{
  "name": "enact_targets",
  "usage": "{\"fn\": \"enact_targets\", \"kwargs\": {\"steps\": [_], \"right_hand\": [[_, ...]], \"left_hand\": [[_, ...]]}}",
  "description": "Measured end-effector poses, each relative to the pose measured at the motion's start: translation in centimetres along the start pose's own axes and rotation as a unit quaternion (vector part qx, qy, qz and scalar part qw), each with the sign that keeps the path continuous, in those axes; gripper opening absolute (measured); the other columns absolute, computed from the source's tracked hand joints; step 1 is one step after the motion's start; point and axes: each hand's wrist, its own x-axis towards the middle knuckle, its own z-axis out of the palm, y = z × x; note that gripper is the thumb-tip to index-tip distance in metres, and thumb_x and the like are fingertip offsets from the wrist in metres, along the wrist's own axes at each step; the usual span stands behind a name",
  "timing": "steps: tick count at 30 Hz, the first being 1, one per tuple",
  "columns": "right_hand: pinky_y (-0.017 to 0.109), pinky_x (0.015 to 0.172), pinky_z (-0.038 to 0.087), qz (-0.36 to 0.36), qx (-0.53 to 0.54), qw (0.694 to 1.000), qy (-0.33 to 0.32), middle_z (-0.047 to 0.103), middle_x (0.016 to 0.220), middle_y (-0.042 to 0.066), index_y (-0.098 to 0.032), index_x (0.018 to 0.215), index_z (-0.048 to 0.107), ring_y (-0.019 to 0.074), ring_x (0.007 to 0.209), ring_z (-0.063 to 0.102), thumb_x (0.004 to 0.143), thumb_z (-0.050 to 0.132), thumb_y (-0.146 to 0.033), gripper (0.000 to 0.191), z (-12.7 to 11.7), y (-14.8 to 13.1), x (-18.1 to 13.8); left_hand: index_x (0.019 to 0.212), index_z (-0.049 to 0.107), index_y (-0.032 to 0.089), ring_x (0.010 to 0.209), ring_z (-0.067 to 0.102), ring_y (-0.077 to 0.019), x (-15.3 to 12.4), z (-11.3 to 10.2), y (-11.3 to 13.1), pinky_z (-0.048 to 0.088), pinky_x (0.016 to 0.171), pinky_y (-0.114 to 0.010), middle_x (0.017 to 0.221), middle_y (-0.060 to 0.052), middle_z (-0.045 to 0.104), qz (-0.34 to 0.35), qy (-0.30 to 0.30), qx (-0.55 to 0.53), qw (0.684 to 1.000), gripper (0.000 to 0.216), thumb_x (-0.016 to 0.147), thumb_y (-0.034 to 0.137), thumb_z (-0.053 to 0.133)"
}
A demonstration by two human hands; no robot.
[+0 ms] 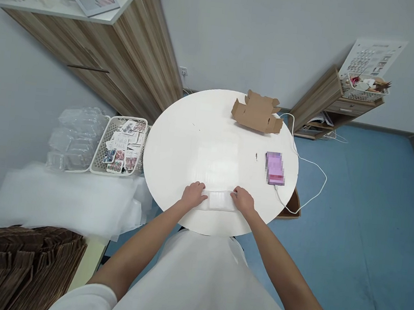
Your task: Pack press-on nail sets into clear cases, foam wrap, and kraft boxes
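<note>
A flat translucent white packet [221, 201], wrapped in what looks like thin foam sheet, lies near the front edge of the white oval table [179, 137]. My left hand [194, 195] grips its left end, fingers curled over the far edge. On the opposite end, my right hand [242, 199] holds it the same way, thumb and fingers pressed together. What is inside the wrapping cannot be made out clearly. Toward the back right of the table sits an unfolded brown cardboard box [258, 112].
A phone [275, 168] with a white cable [317, 165] rests at the table's right. Left of the table are a white basket [95, 155] of printed cards, clear plastic boxes [77, 136], foam sheets [65, 199] and stacked flat cardboard [28, 264]. A wooden cabinet [140, 44] stands behind.
</note>
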Motion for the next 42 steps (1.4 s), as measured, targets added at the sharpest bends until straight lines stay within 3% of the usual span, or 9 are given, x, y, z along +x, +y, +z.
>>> {"fn": "enact_targets", "kwargs": {"steps": [3,5,8,10,15,21,28,35,42], "right_hand": [[0.035,0.074,0.037,-0.030,-0.041,0.994,0.101,0.053,0.106,0.012,-0.019,0.101,0.049,0.0245,0.097,0.049,0.078,0.044,-0.021,0.024,0.0,0.3,-1.1],[0.040,0.087,0.032,-0.121,-0.056,0.982,0.135,0.045,0.118,0.013,-0.019,0.104,0.048,0.0262,0.112,0.039,0.076,0.047,-0.018,0.027,0.2,0.0,-1.7],[0.043,0.094,0.026,-0.289,-0.065,0.953,0.070,0.038,0.128,0.013,-0.019,0.100,0.048,0.0276,0.120,0.030,0.070,0.058,-0.024,0.032,0.7,-1.0,-2.1],[0.043,0.093,0.028,-0.324,-0.071,0.943,0.024,0.038,0.128,0.014,-0.018,0.100,0.048,0.0291,0.119,0.033,0.063,0.066,-0.026,0.042,1.2,-1.5,-2.0],[0.038,0.090,0.033,-0.288,-0.046,0.957,-0.008,0.045,0.122,0.014,-0.017,0.104,0.045,0.0254,0.111,0.042,0.064,0.062,-0.024,0.044,2.1,-1.4,-2.7],[0.037,0.088,0.033,-0.225,0.046,0.972,-0.054,0.054,0.108,0.008,-0.021,0.107,0.048,0.0217,0.105,0.046,0.075,0.050,-0.038,0.036,0.4,-1.3,-3.9],[0.029,0.072,0.040,-0.140,0.119,0.977,-0.106,0.057,0.096,0.006,-0.022,0.091,0.059,0.0182,0.085,0.054,0.079,0.043,-0.046,0.031,-1.8,-1.6,0.3],[0.023,0.061,0.039,-0.035,0.157,0.985,-0.066,0.061,0.087,0.002,-0.022,0.089,0.056,0.0156,0.076,0.055,0.078,0.045,-0.039,0.023,-1.4,-1.1,2.3],[0.027,0.069,0.040,0.031,0.093,0.994,0.052,0.058,0.097,0.006,-0.019,0.105,0.050,0.0189,0.086,0.054,0.077,0.045,-0.023,0.029,0.0,-0.1,1.8]], "left_hand": [[0.097,0.049,0.021,0.095,0.049,-0.0228,-0.7,-0.3,0.2,0.037,0.075,-0.033,0.102,-0.008,0.052,0.035,0.064,0.006,0.997,0.025,0.076,0.034,0.049],[0.099,0.049,0.022,0.099,0.047,-0.0231,-1.2,-0.4,0.5,0.034,0.081,-0.035,0.106,-0.007,0.050,0.093,0.085,0.000,0.992,0.027,0.076,0.036,0.049],[0.102,0.048,0.024,0.106,0.043,-0.0248,-1.9,-0.2,1.1,0.026,0.092,-0.039,0.111,-0.007,0.049,0.176,0.053,0.008,0.983,0.041,0.066,0.039,0.061],[0.105,0.046,0.025,0.106,0.043,-0.0257,-2.1,0.1,1.5,0.023,0.093,-0.039,0.112,-0.007,0.049,0.188,0.018,0.017,0.982,0.052,0.059,0.036,0.067],[0.106,0.048,0.023,0.099,0.048,-0.0253,-2.3,0.6,1.3,0.030,0.090,-0.036,0.107,-0.007,0.053,0.213,-0.002,-0.010,0.977,0.054,0.056,0.031,0.066],[0.103,0.055,0.024,0.100,0.048,-0.0227,-2.4,-0.2,0.8,0.034,0.087,-0.032,0.104,-0.004,0.056,0.201,-0.051,-0.088,0.974,0.039,0.067,0.038,0.055],[0.089,0.063,0.024,0.088,0.054,-0.0180,0.1,-1.8,0.2,0.041,0.075,-0.027,0.096,-0.002,0.060,0.091,-0.085,-0.209,0.970,0.039,0.076,0.052,0.038],[0.083,0.060,0.020,0.068,0.054,-0.0152,1.7,-1.6,-1.9,0.040,0.057,-0.024,0.074,-0.001,0.059,-0.053,0.019,-0.233,0.971,0.034,0.070,0.049,0.049],[0.081,0.055,0.020,0.065,0.053,-0.0140,1.7,-0.5,-2.8,0.038,0.055,-0.024,0.069,0.000,0.056,-0.109,0.092,-0.174,0.974,0.019,0.071,0.035,0.053]]}}
